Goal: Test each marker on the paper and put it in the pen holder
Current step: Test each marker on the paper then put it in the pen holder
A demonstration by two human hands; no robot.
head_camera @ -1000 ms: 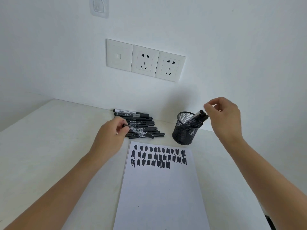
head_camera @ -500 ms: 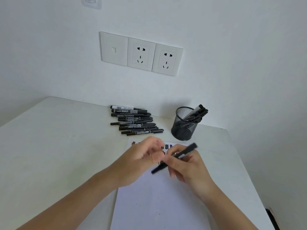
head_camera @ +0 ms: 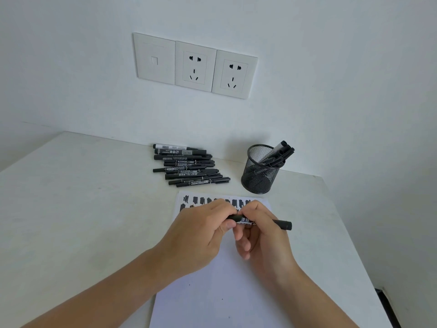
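Uncapping step, by the look of it: left hand (head_camera: 203,229) and right hand (head_camera: 262,235) both curling round the slim black marker (head_camera: 281,224), holding it level over the white paper sheet (head_camera: 212,292). Next move is calling for pulling the cap, scribbling, recapping, then dropping it into the black mesh pen holder (head_camera: 259,178).

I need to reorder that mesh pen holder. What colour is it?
Black wire mesh pen holder, shown best in the head view, the only one.

The marker pile (head_camera: 189,165) and pen holder (head_camera: 259,178) stand at the far side, with a strip of table (head_camera: 233,166) between them. Stored markers (head_camera: 281,152) lean at the holder's right rim, leaving its left mouth open.
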